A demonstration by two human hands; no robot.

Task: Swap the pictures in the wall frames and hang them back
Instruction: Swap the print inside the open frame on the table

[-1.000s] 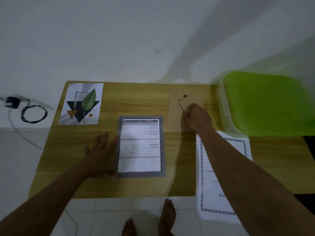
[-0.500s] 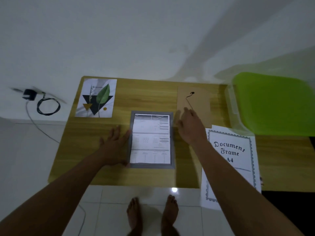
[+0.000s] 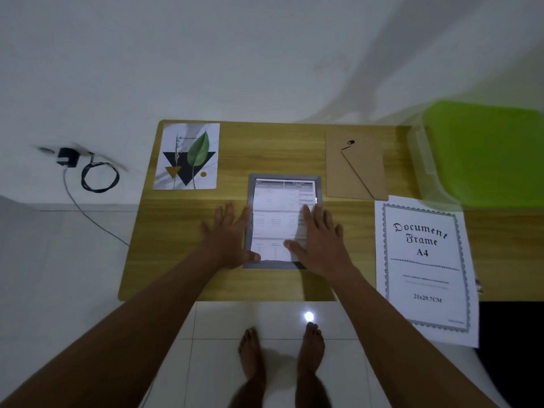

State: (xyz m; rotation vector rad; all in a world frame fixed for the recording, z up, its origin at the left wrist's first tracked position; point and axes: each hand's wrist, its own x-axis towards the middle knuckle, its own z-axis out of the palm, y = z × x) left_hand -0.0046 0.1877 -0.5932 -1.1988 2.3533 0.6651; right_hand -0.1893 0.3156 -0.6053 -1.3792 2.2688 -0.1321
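We see the grey frame [image 3: 282, 179] lying flat mid-table [image 3: 176, 260], with a white printed sheet [image 3: 276, 213] of faint tabular text inside. Left hand [image 3: 228, 234] flat, fingers straight, against its left edge. Right hand [image 3: 319, 240] flat, pressing the sheet.

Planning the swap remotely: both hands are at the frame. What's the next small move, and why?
Probably slide the sheet out of the frame. The backing board lies apart, so the sheet is uncovered; the right hand lies flat on it while the left hand rests at the frame's left edge. The leaf picture lies loose, ready to go in.
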